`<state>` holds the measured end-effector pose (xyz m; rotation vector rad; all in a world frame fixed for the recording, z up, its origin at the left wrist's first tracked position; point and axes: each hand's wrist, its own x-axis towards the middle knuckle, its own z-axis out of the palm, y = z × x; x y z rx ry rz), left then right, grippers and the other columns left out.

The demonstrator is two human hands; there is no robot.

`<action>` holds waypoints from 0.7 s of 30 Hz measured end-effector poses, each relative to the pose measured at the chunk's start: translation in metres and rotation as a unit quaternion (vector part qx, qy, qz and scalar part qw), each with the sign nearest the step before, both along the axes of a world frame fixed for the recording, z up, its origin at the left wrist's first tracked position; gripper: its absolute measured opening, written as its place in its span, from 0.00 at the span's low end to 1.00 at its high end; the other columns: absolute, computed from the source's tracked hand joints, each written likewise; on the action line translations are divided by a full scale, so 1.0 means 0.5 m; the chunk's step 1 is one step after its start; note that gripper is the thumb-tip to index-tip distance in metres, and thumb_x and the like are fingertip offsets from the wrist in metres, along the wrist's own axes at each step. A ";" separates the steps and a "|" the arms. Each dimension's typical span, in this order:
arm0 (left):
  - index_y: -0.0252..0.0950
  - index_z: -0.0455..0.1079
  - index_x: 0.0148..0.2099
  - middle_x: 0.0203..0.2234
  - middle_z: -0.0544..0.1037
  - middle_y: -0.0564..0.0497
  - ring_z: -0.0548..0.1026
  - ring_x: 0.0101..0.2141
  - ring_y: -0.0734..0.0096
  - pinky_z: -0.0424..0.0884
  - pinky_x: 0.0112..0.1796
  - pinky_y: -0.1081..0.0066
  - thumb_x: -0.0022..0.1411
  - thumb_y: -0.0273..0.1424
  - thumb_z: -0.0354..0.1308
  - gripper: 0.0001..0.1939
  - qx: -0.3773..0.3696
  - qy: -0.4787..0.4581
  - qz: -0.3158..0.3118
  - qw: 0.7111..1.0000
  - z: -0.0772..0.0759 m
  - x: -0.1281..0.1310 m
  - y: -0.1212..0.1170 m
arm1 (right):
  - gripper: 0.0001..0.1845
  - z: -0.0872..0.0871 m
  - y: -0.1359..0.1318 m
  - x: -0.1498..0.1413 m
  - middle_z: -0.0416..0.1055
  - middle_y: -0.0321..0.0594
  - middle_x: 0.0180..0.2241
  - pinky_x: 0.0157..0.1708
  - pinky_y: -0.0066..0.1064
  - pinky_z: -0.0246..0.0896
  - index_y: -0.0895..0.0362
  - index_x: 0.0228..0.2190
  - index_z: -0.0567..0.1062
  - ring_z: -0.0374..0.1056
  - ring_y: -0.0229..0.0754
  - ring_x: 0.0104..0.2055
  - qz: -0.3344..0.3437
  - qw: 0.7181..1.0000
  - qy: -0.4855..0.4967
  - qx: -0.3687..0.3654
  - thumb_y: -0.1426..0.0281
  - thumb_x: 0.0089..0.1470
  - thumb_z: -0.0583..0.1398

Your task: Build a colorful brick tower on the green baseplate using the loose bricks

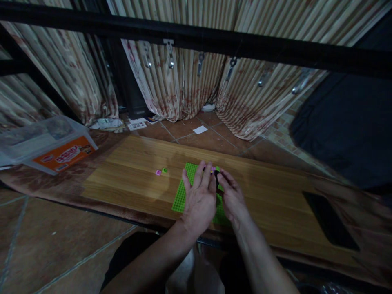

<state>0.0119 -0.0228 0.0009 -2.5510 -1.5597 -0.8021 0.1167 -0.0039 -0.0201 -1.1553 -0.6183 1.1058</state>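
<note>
A green studded building-block baseplate (181,196) lies on the wooden board, partly hidden by both hands. Over its middle, my left hand (200,200) is stretched out with fingers extended and thumb apart, its fingertips by a few small bricks. Pink, yellow and green bits of these bricks (217,168) show past the fingers. From the right, my right hand (234,196) reaches in with curled fingers pinching a small black piece (217,176) beside the left fingers. Its exact shape is hidden. Left of the baseplate sit a pink brick (158,172) and a green brick (164,170).
The wooden board (122,171) rests on a reddish cloth. At left stands a clear plastic bin (45,141) with an orange label; a black flat phone-like slab (330,219) lies at right. A dark bar (196,34) with metal hooks crosses in front of striped curtains (196,90).
</note>
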 end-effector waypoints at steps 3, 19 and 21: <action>0.31 0.61 0.61 0.64 0.58 0.42 0.48 0.65 0.51 0.41 0.58 0.34 0.64 0.24 0.42 0.23 0.001 0.002 -0.009 1.000 -0.003 0.006 -0.002 | 0.22 0.008 0.003 0.003 0.76 0.37 0.40 0.41 0.34 0.64 0.51 0.35 0.78 0.69 0.43 0.45 -0.006 1.000 0.022 -0.020 0.61 0.33 0.71; 0.36 0.72 0.48 0.45 0.74 0.41 0.71 0.47 0.56 0.66 0.50 0.60 0.54 0.28 0.57 0.17 -0.128 -0.163 0.212 0.955 -0.087 -0.255 0.168 | 0.19 0.012 -0.007 0.072 0.76 0.39 0.38 0.33 0.29 0.62 0.54 0.35 0.79 0.69 0.37 0.34 -0.130 0.990 -0.060 0.010 0.59 0.39 0.69; 0.38 0.73 0.45 0.44 0.74 0.43 0.71 0.47 0.57 0.65 0.50 0.62 0.52 0.27 0.59 0.16 -0.140 -0.158 0.185 0.960 -0.107 -0.259 0.180 | 0.18 0.014 -0.007 0.071 0.77 0.39 0.36 0.31 0.28 0.61 0.55 0.33 0.79 0.68 0.35 0.31 -0.136 0.990 -0.047 0.006 0.60 0.38 0.70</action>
